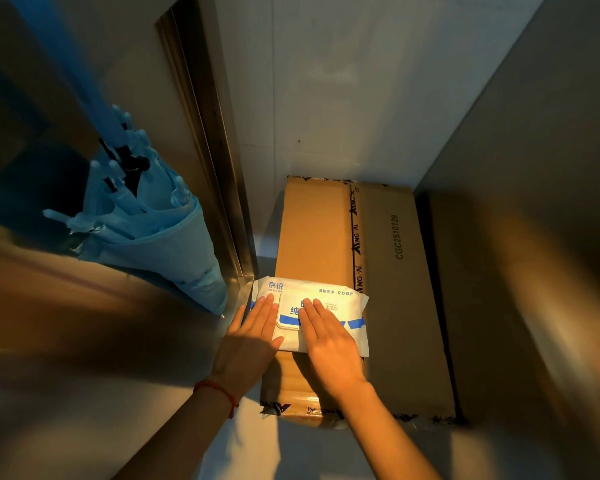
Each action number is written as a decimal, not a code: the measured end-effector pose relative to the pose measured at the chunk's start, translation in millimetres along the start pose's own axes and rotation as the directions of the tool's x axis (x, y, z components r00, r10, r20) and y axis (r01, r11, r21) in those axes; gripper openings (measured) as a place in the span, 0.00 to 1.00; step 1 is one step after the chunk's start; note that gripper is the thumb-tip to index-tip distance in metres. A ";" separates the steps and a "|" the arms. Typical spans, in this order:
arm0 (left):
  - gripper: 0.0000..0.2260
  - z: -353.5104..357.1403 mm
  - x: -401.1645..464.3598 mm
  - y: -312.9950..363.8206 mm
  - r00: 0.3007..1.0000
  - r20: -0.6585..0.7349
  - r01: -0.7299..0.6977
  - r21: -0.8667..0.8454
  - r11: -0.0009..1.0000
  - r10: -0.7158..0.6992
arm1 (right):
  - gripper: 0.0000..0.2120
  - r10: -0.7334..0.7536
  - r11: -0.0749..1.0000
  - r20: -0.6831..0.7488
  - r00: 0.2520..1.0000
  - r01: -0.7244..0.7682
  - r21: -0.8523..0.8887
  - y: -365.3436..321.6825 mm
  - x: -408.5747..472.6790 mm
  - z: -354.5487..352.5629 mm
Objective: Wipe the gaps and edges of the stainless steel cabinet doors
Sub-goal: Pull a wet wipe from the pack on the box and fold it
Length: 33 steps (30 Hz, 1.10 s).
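One wipes pack [312, 315] on one cardboard box [378, 271], two flat, spread hands (left hand [253, 334], right hand [329, 344]) pressing it.

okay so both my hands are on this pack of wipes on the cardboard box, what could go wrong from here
1. The wipes pack overhangs the cardboard box edge on the left; pressing there with the left hand might tip it off.
2. The right hand covers the flip lid, so it may not open cleanly.

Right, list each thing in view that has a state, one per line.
Wipes pack: flip lid closed, lying flat on the box.
Cardboard box: taped shut.
Umbrella: folded.
Left hand: flat, fingers on the pack.
Right hand: flat on the pack.
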State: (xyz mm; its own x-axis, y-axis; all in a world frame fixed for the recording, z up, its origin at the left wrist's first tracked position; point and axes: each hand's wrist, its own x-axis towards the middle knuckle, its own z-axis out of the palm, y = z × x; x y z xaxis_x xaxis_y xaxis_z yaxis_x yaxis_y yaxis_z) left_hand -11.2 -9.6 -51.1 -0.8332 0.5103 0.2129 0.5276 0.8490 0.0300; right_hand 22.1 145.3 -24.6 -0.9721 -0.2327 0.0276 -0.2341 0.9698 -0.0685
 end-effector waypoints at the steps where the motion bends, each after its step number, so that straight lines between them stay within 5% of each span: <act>1: 0.32 -0.1 -0.1 -0.7 1.000 0.003 -0.007 0.006 1.000 0.007 | 0.37 0.001 1.000 -0.009 1.000 -0.001 0.010 -0.4 0.3 -0.4; 33: 0.31 4.5 0.3 1.7 0.998 0.061 0.025 -0.046 0.999 -0.022 | 0.31 0.080 0.990 -0.217 0.973 -0.053 0.127 -2.9 8.2 -0.4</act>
State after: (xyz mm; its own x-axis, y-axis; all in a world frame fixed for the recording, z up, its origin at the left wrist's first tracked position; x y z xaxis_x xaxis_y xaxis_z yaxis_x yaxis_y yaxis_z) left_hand -11.3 -7.4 -55.4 -0.8533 0.4988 0.1519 0.5136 0.8543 0.0801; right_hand 14.8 140.6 -23.8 -0.9622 -0.1326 0.2380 -0.1813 0.9636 -0.1963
